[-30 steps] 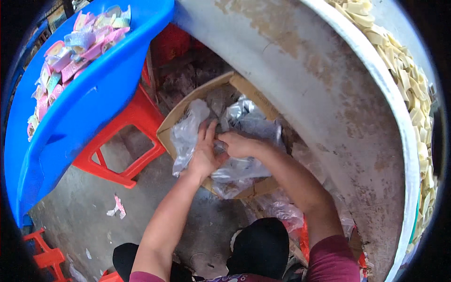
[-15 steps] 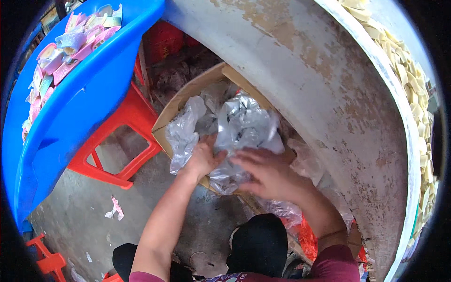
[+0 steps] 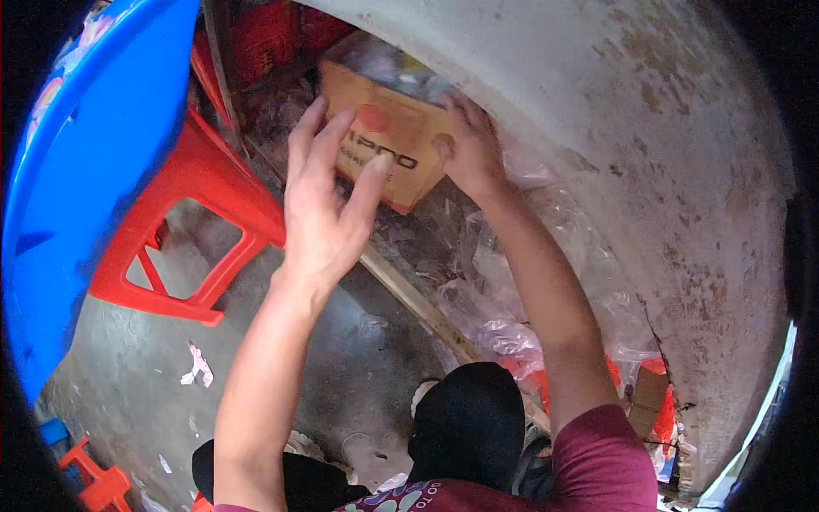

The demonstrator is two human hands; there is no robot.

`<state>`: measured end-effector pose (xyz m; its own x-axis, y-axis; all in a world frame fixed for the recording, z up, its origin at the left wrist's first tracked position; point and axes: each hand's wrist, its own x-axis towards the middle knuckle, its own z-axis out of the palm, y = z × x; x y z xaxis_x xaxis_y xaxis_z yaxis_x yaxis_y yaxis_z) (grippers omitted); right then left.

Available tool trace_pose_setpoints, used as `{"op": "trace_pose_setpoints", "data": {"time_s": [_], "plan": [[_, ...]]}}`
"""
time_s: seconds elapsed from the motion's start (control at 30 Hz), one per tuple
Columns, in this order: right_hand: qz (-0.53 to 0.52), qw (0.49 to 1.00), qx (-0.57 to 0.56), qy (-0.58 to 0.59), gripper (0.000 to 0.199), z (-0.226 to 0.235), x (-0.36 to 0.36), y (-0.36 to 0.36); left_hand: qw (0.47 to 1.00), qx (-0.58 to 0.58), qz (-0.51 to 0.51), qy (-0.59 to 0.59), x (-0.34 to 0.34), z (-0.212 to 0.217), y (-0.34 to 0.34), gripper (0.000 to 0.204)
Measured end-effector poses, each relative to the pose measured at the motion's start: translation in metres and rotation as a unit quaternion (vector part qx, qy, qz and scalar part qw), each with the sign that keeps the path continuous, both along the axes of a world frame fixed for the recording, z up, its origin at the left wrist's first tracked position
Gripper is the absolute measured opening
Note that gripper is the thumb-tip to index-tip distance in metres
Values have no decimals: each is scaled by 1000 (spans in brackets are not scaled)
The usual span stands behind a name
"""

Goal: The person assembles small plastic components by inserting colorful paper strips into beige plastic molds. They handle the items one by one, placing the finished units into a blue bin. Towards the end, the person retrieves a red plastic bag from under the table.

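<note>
A brown cardboard box [image 3: 394,141] with dark print and a red dot sits tilted on the floor, under the overhanging edge of a pale, worn surface. Clear plastic bags [image 3: 384,64] show in its open top. My left hand [image 3: 324,205] is raised in front of the box's left side, fingers and thumb spread, holding nothing. At the box's right corner is my right hand [image 3: 476,154], slightly blurred. Its fingers reach over the rim and its thumb lies by the front wall.
A red plastic stool [image 3: 192,230] stands at the left, below a large blue basin [image 3: 111,145] with pinkish pieces. The pale worn surface [image 3: 614,145] slopes down the right side. Crumpled clear plastic [image 3: 503,290] and a wooden strip [image 3: 418,303] lie on the floor.
The box has moved farther away and now shows its printed front wall. Both hands have left the plastic bags and moved forward to the box's sides; the view has shifted too.
</note>
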<state>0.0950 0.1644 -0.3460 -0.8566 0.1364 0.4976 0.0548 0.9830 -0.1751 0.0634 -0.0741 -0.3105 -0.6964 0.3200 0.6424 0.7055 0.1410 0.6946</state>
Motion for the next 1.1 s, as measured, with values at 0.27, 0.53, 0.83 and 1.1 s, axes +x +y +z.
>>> {"op": "trace_pose_setpoints", "data": {"time_s": [0.27,0.53,0.83,1.1], "plan": [[-202,979,9,-29,91,-89,132,82,988,-102,13,-118,31,-67,-62,42],[-385,808,11,-447,51,-219,377,175,965,-124,-6,-230,42,-128,-75,37],[-193,903,-144,-355,33,-182,287,28,961,-171,-44,-211,61,-127,-75,37],[-265,879,-8,-396,27,-245,339,164,968,-159,-61,-186,64,-123,-88,36]]}}
